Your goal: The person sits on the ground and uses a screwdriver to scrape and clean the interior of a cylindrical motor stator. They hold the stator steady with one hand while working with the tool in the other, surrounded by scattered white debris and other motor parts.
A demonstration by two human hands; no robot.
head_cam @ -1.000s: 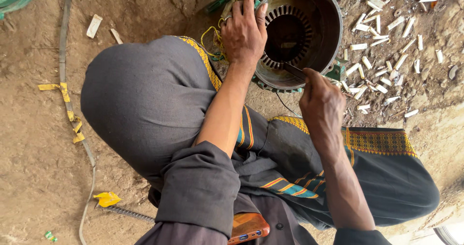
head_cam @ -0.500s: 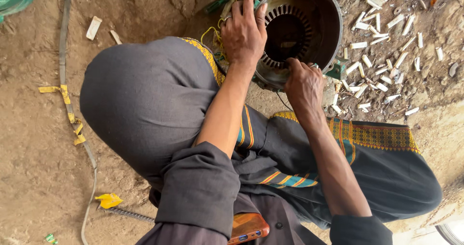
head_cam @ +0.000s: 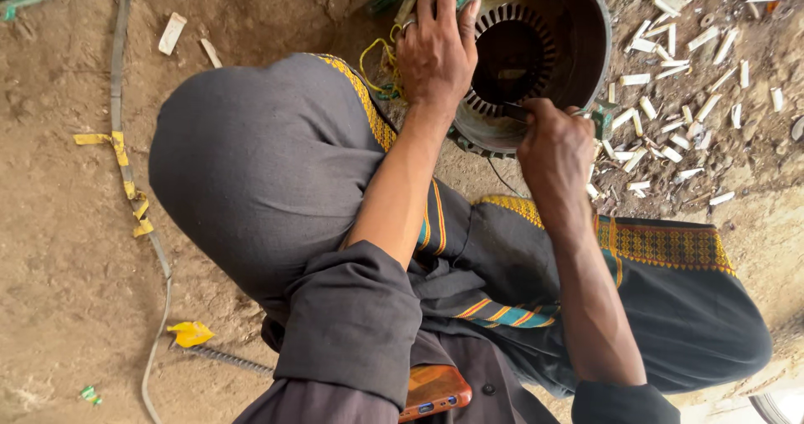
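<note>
Right hand (head_cam: 554, 143) lowered (dirt floor (head_cam: 67, 265)).

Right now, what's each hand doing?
Left hand: fingers spread, gripping the rim of the motor stator housing.
Right hand: closed on a thin dark tool.

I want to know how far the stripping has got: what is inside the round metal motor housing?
Inside the motor housing a ring of slotted stator teeth surrounds a dark bore. The right hand pokes a thin dark tool into the slots. The left hand covers the near rim.
</note>
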